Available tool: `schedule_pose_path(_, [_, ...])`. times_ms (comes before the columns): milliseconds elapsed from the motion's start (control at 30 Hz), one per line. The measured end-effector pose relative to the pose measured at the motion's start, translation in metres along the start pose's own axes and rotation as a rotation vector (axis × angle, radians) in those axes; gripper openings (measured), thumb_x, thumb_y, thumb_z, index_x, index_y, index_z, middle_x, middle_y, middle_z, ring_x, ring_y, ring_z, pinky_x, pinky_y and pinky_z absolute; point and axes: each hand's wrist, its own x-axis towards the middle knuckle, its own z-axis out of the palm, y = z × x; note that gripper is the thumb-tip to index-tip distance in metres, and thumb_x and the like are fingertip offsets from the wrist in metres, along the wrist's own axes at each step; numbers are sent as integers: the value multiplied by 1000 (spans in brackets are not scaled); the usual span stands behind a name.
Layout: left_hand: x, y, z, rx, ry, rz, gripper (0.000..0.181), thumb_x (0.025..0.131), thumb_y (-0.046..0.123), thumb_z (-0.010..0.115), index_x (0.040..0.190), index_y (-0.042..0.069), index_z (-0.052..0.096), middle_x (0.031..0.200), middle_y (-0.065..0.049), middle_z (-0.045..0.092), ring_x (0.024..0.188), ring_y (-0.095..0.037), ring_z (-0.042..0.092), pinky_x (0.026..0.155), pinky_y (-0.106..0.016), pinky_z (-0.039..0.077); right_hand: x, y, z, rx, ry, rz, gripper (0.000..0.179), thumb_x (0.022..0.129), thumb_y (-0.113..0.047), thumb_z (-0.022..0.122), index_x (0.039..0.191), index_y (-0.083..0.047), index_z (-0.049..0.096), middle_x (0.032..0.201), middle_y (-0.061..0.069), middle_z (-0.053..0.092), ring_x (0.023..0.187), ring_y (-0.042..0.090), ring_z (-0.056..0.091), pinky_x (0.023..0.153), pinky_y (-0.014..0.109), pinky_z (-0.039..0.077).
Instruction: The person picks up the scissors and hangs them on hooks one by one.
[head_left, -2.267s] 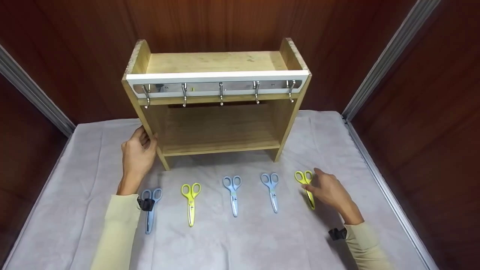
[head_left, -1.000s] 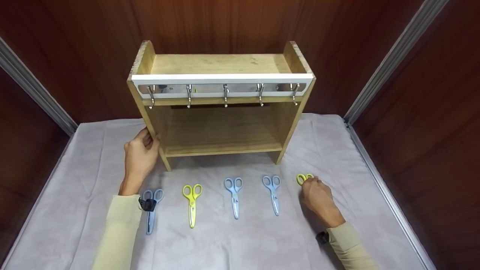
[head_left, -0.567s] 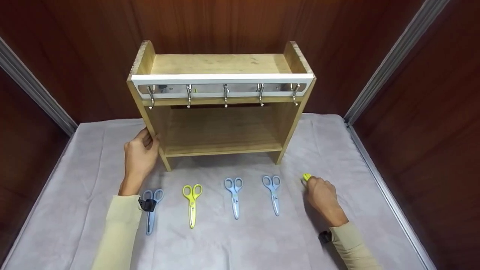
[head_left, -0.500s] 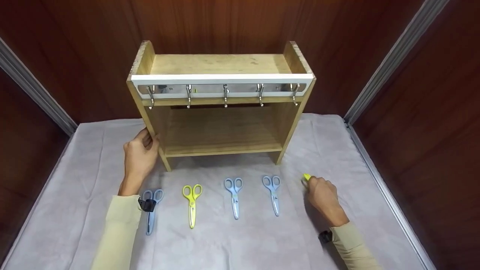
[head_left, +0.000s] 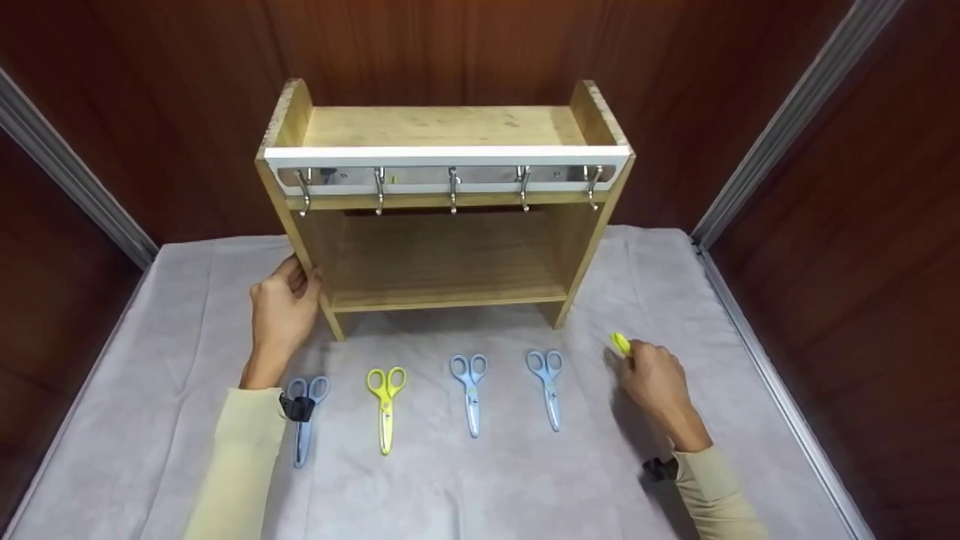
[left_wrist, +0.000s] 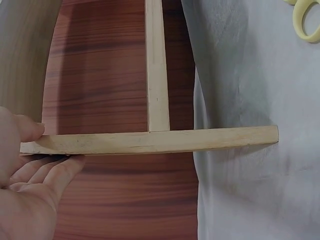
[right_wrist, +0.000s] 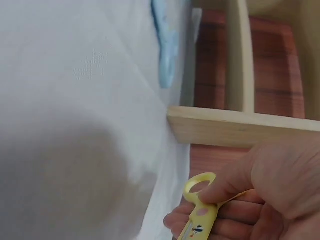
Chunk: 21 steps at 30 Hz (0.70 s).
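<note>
No legible text, small dark mark point(right_wrist: 197, 231) on yellow scissors point(right_wrist: 204, 220) (indistinct)

Dark reddish-brown wood-grain panels point(head_left: 450, 45) stand behind and on both sides of the counter point(head_left: 735, 420) — a surface draped in pale grey, creased cloth point(head_left: 510, 487). Grey metal strips point(head_left: 787, 124) line both rear corners — another runs along the right edge.

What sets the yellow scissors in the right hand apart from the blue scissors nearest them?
The yellow scissors are held in the right hand, off the cloth; the blue scissors lie on it. In the head view, the hand hides most of the yellow scissors, while the blue scissors show whole. Both have looped handles.
</note>
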Motion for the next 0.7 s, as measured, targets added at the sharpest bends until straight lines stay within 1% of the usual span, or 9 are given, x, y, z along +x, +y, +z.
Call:
schedule_pose_path(67, [0, 1, 0, 4, -5, 0, 38, 104, 14, 61, 138, -3, 65, 131, -26, 71, 120, -37, 72, 101, -45, 61, 2, -2, -1, 40, 4, 5, 27, 98, -7, 64, 72, -4, 58, 63, 11, 56, 56, 23, 47, 51, 38, 41])
schedule_pose_path(167, [1, 1, 0, 5, -3, 1, 39, 104, 14, 61, 138, -3, 65, 131, -26, 71, 120, -38, 73, 101, -45, 61, 4, -7, -3, 94, -3, 20, 19, 96, 0, 59, 77, -2, 62, 64, 7, 53, 57, 21, 44, 54, 33, 38])
schedule_pose_path(300, [2, 1, 0, -1, 2, -3, 39, 104, 13, 61, 138, -3, 65, 131, -26, 71, 120, -38, 72, 101, -45, 61, 8, -15, -5, 161, -27, 46, 16, 99, -1, 58, 86, 0, 68, 64, 3, 51, 56, 18, 43, 55, 29, 36])
schedule_pose_path(367, [1, 0, 1, -3, 5, -4, 39, 104, 13, 61, 138, -4, 65, 131, -26, 71, 120, -38, 72, 101, -45, 61, 10, -19, -6, 202, -36, 51, 14, 99, -2, 60, 91, 2, 71, 65, 3, 55, 56, 15, 44, 53, 27, 35])
schedule_pose_path(400, [1, 0, 1, -5, 5, -6, 39, 104, 13, 61, 138, -4, 65, 131, -26, 71, 120, -38, 72, 100, -44, 61, 11, -21, -7, 228, -42, 54, 14, 100, -3, 61, 94, 2, 73, 66, 5, 59, 55, 14, 44, 52, 26, 35])
schedule_pose_path(467, [1, 0, 1, -2, 4, -9, 38, 104, 13, 60, 137, -4, 66, 130, -26, 71, 119, -38, 73, 100, -44, 61, 13, -25, -8, 281, -50, 52, 15, 100, -3, 63, 103, 4, 76, 72, 12, 69, 56, 13, 46, 51, 23, 37])
schedule_pose_path(533, [0, 0, 0, 1, 6, -10, 37, 104, 13, 60, 137, -4, 67, 129, -25, 72, 119, -37, 73, 100, -44, 61, 15, -28, -9, 328, -59, 42, 18, 100, -3, 65, 111, 6, 76, 85, 19, 78, 59, 13, 51, 53, 21, 40])
schedule_pose_path(633, [0, 0, 0, 11, 4, -13, 37, 104, 13, 60, 136, -2, 67, 129, -24, 73, 119, -35, 74, 99, -44, 61, 19, -33, -11, 387, -72, 23, 23, 100, -3, 66, 119, 7, 74, 103, 24, 80, 73, 19, 66, 61, 18, 48])
schedule_pose_path(700, [-1, 0, 0, 14, 2, -13, 37, 104, 14, 61, 137, -2, 67, 129, -23, 73, 118, -35, 74, 99, -43, 62, 21, -36, -12, 428, -83, 14, 26, 100, -3, 66, 122, 8, 73, 109, 25, 79, 87, 26, 73, 67, 16, 52])
